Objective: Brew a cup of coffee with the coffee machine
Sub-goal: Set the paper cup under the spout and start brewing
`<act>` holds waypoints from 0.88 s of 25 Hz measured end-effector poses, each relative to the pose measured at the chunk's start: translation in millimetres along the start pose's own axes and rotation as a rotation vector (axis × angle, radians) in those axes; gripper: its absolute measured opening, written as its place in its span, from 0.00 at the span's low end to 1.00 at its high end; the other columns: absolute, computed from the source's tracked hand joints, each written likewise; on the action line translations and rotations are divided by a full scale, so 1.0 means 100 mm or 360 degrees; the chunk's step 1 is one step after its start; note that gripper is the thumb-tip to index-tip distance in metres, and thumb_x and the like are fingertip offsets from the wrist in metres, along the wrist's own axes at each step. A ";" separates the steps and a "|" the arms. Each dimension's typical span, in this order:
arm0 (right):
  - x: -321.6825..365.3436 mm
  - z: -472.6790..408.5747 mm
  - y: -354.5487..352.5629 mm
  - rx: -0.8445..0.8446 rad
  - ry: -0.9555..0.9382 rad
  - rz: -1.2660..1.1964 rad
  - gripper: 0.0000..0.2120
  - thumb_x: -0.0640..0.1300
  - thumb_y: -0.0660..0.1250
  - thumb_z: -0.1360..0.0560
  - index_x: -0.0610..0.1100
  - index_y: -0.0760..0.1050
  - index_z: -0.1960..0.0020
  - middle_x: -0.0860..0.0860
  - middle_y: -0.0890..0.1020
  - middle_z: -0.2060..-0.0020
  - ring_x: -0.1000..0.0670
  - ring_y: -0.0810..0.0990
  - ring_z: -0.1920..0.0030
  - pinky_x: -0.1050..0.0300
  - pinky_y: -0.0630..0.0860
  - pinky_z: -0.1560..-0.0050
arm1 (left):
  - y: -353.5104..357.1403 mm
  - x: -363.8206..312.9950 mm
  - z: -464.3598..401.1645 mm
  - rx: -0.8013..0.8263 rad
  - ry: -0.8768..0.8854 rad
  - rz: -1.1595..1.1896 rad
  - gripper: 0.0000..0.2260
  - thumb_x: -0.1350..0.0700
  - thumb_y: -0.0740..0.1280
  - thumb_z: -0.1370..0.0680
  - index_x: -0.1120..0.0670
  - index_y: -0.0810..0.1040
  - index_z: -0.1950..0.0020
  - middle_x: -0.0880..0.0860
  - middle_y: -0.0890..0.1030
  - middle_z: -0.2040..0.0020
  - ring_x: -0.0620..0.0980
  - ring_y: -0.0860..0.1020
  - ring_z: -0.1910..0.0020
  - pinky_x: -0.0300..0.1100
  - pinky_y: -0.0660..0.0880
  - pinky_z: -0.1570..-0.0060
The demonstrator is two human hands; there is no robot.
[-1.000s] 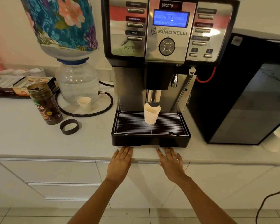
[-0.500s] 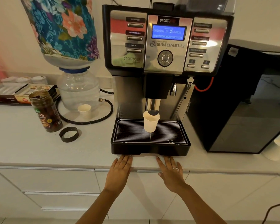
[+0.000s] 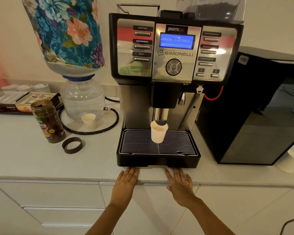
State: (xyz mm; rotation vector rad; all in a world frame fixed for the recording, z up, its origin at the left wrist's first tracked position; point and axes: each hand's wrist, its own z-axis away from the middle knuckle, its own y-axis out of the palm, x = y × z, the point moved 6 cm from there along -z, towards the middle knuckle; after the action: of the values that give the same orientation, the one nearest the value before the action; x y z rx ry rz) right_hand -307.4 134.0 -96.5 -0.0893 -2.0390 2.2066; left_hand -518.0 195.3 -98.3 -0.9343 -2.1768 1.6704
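Head view: white paper cup [image 3: 158,134] upright under spout [image 3: 161,115].

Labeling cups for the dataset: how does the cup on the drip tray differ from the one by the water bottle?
The cup on the drip tray stands on the grate under the spout; the cup by the water bottle stands on the counter inside the hose loop. The first looks larger and taller, though it is nearer the camera. Both are plain white, upright and untouched by either hand.
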 end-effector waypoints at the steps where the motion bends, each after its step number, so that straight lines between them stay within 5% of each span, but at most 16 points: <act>1: 0.00 0.00 0.01 0.0010 0.0001 0.0006 0.49 0.57 0.81 0.50 0.51 0.66 0.33 0.46 0.81 0.43 0.43 0.81 0.44 0.43 0.77 0.52 | 0.00 0.00 0.00 -0.0005 0.0002 0.0003 0.38 0.65 0.79 0.40 0.57 0.72 0.31 0.56 0.74 0.32 0.55 0.74 0.34 0.55 0.71 0.38; 16: -0.02 0.00 0.03 0.0087 0.0066 0.0052 0.49 0.57 0.80 0.45 0.51 0.61 0.30 0.45 0.79 0.40 0.42 0.78 0.41 0.41 0.75 0.48 | 0.01 0.00 0.01 -0.0014 0.0012 -0.0020 0.33 0.56 0.79 0.35 0.56 0.73 0.31 0.55 0.75 0.33 0.55 0.74 0.34 0.53 0.70 0.38; 20: 0.00 0.01 0.00 0.0096 0.0003 0.0073 0.39 0.54 0.63 0.24 0.56 0.37 0.28 0.44 0.56 0.25 0.41 0.53 0.25 0.39 0.52 0.30 | -0.03 -0.02 -0.01 -0.0026 0.0029 -0.0026 0.31 0.53 0.79 0.35 0.57 0.75 0.34 0.56 0.77 0.35 0.55 0.75 0.36 0.52 0.72 0.41; 22: -0.01 0.01 -0.02 0.0080 0.0013 0.0098 0.35 0.54 0.56 0.21 0.56 0.34 0.26 0.46 0.47 0.24 0.43 0.43 0.24 0.42 0.43 0.28 | -0.05 -0.03 -0.02 -0.0023 0.0031 -0.0035 0.31 0.52 0.79 0.36 0.57 0.76 0.35 0.56 0.77 0.36 0.56 0.76 0.37 0.52 0.72 0.42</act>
State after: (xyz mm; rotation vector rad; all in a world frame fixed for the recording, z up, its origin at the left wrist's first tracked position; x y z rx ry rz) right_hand -306.3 132.9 -94.4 -0.1578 -2.0014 2.2882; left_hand -516.4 194.4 -92.4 -0.9231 -2.1813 1.6309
